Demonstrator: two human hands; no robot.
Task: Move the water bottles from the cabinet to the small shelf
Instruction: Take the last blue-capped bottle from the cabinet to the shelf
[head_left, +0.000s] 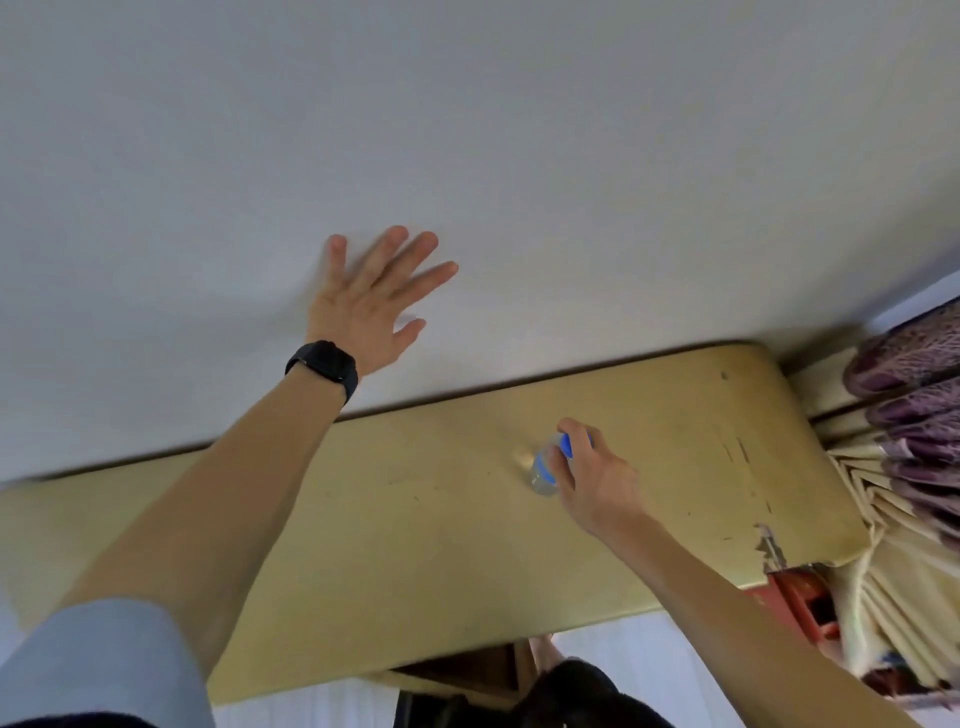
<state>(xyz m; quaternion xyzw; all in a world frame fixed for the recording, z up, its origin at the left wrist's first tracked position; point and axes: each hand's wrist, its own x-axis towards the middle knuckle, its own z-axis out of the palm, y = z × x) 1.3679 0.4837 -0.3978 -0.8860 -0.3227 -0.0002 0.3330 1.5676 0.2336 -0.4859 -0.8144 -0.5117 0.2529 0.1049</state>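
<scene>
Person is wearing a black watch (322, 368), square face, matching black band, sitting just behind the left hand (371, 296). Grey-blue sleeve (104, 665) is covering the left upper arm, ending above the elbow. Right forearm (727, 587) is showing bare to the frame edge.

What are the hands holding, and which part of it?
The right hand grips a water bottle round its upper part. The left hand holds nothing; it is spread open against the wall.

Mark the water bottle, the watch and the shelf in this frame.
water bottle (541, 477), head view, clear part beside the blue label
watch (323, 365), head view, black face
shelf (405, 525), head view, bare top surface
</scene>
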